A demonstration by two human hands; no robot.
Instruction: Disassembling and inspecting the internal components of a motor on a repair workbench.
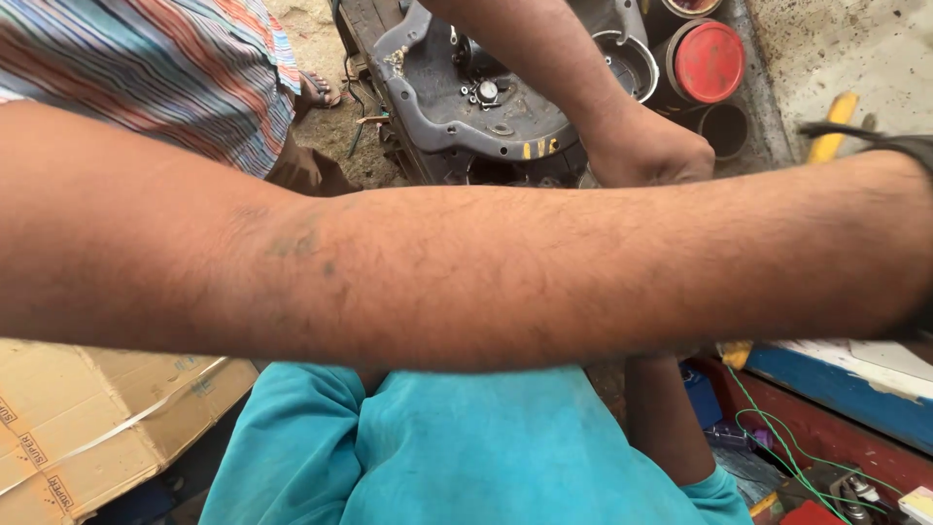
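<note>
My left forearm (pixel 466 272) crosses the whole view from left to right, close to the camera. A black strap (pixel 914 151) sits at its wrist on the right edge, and the hand itself is out of frame. Below it are my teal shirt (pixel 457 457) and my right upper arm (pixel 666 418), which rises behind the forearm, so my right hand is hidden. Beyond, another person's closed fist (pixel 646 151) rests at the edge of a grey machine housing (pixel 457 97) with small metal fittings.
A person in a striped shirt (pixel 165 68) stands at upper left. Round tins, one with a red lid (pixel 709 60), stand beside the housing. A yellow-handled tool (pixel 834 136) lies at right. A cardboard box (pixel 87 418) is at lower left; a blue board (pixel 836 384) and green wire (pixel 777 437) at lower right.
</note>
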